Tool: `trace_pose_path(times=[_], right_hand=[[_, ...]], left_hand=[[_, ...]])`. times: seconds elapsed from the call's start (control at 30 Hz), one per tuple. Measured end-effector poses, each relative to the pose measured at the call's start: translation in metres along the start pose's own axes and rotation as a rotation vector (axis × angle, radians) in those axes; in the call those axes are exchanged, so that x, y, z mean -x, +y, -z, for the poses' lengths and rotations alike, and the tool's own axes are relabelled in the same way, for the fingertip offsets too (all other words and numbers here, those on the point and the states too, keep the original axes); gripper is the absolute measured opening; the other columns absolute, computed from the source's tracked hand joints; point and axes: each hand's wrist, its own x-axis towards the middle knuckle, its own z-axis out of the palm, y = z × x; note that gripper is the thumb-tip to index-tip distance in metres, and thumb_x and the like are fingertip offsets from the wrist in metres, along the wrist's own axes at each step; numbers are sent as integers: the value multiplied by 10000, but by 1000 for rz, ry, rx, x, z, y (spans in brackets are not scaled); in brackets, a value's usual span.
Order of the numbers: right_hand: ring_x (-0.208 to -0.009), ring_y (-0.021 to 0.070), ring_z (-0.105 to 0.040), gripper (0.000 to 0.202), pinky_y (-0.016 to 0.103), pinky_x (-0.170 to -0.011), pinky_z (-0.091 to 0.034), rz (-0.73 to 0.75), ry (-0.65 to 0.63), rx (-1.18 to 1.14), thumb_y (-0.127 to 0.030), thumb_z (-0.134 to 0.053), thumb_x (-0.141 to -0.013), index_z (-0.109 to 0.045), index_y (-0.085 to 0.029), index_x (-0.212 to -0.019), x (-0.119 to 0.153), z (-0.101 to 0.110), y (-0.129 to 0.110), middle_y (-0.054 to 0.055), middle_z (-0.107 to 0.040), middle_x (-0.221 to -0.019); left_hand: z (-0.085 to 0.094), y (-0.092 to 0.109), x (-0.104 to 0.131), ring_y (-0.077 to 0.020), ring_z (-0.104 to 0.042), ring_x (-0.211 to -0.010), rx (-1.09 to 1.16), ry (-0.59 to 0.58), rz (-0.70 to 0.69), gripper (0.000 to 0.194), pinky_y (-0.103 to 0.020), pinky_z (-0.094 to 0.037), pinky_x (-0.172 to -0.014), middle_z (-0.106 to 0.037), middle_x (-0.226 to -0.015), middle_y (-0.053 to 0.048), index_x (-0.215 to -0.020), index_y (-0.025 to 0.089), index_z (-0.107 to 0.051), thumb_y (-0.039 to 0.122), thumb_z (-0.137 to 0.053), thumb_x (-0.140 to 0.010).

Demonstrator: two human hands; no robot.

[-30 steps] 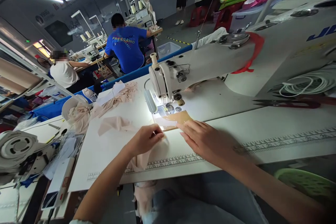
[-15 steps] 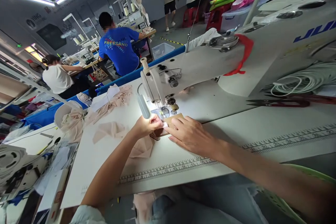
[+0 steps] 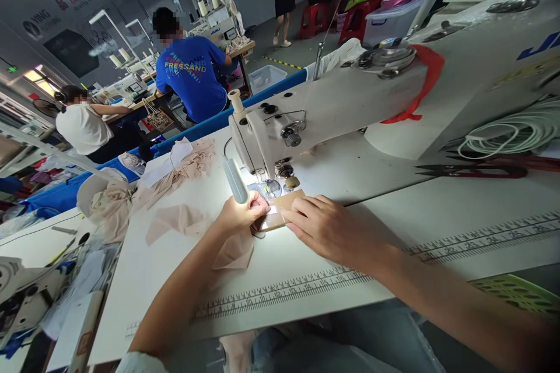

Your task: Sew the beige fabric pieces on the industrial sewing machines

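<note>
Under the head of a white sewing machine (image 3: 280,122) lies a flat tan-brown plate (image 3: 273,222) by the needle. My left hand (image 3: 238,211) is at its left side, thumb and fingertips pinched at a small white piece (image 3: 272,210) that looks like a label. Reaching in from the right, my right hand (image 3: 326,224) rests its outstretched fingers on the plate's right part, fingertips close to the white piece. A grey lamp (image 3: 236,180) lights the spot beside my left hand. Pale pink thin fabric (image 3: 234,250) lies below my left wrist.
More pink fabric (image 3: 186,169) lies at the table's left. Thread snips (image 3: 475,171) and a coil of pale cord (image 3: 514,134) sit at right. A printed ruler (image 3: 306,287) runs along the front edge. A person in a blue shirt (image 3: 188,73) sits beyond.
My right hand has drawn slightly right, away from the white piece, so more of the tan-brown plate shows between my hands. My left hand keeps its pinch. The head view has shifted a little.
</note>
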Motion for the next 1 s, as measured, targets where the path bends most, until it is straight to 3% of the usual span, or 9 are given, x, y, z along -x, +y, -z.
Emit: trace_pose_path(times=[0.17, 0.33, 0.53, 0.67, 0.77, 0.83, 1.0], right_hand=[[-666, 185, -412, 296, 326, -651, -284, -8, 9, 29, -149, -378, -995, -635, -167, -848, -1, 2, -2, 38, -502, -758], [-684, 187, -426, 217, 320, -645, -271, -31, 19, 8, -157, -436, -968, -648, -172, -925, -5, -2, -5, 38, -514, -771], [-707, 200, -436, 220, 332, -661, -265, -27, -13, 32, -191, -449, -982, -668, -181, -1001, -5, -6, -8, 41, -532, -783], [-690, 194, -438, 207, 336, -654, -258, -23, -22, 32, -197, -454, -976, -656, -172, -940, -4, -11, -9, 40, -534, -785], [-682, 195, -440, 203, 341, -647, -255, -22, 6, 37, -191, -459, -967, -640, -173, -877, -5, -13, -9, 38, -531, -770], [-686, 196, -442, 201, 342, -653, -257, -21, 1, 41, -182, -463, -964, -630, -172, -852, -6, -12, -10, 41, -536, -773], [-681, 195, -427, 199, 342, -659, -257, -17, -5, 43, -173, -460, -969, -637, -175, -877, -8, -8, -11, 42, -541, -782]], left_hand=[[-1, 4, 2, -119, -581, -702, 67, 23, 42, 115, -200, -445, -646, -654, -744, 6, -785, 187, -624, 300, -642, -792], [-2, 6, 2, -123, -601, -722, 82, 31, 35, 97, -203, -439, -646, -668, -757, 8, -759, 192, -623, 282, -637, -790], [0, 12, 6, -150, -617, -737, -57, 61, 35, 115, -239, -459, -680, -684, -770, 8, -784, 208, -631, 318, -647, -814], [-2, 19, 25, -207, -639, -833, -458, 224, -273, 155, -321, -504, -749, -701, -981, -80, -935, 179, -639, 247, -501, -915], [-11, 18, 42, -259, -640, -992, -700, 262, -581, 318, -393, -542, -812, -667, -1133, -147, -1041, 137, -632, 144, -326, -955], [-19, 14, 49, -281, -610, -1116, -748, 273, -726, 347, -439, -538, -920, -644, -1200, -167, -1148, 106, -603, 116, -318, -951], [-33, 3, 52, -273, -631, -1080, -767, 297, -792, 345, -422, -548, -974, -655, -1132, -196, -1179, 39, -582, 108, -354, -929]])
